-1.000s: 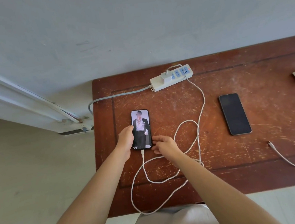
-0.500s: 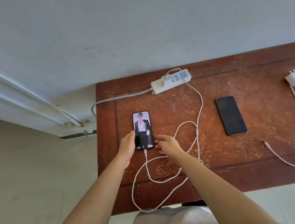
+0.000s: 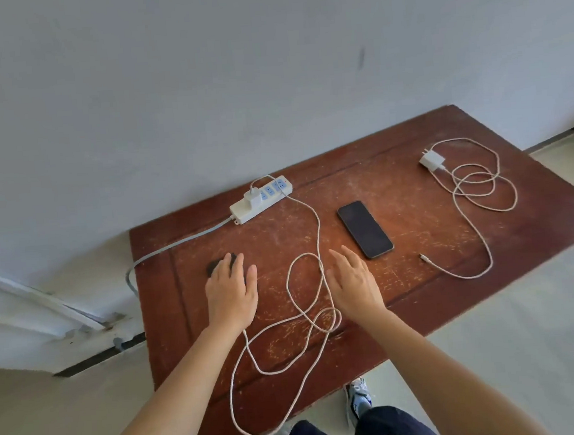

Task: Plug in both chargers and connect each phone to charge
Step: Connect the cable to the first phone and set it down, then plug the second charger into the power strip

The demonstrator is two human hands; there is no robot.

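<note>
Two dark slab phones, two white chargers: left hand (image 3: 231,292) flat, fingers spread, covering the left-of-centre phone (image 3: 214,266); right hand (image 3: 352,277) open, empty.

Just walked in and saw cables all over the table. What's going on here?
A person is setting two phones to charge. One white charger sits plugged into the white power strip; its cable runs under the left hand, which lies flat over a dark phone. The right hand hovers open, holding nothing. The second black phone lies unconnected, and the other white charger lies unplugged on the brown wooden table.
</note>
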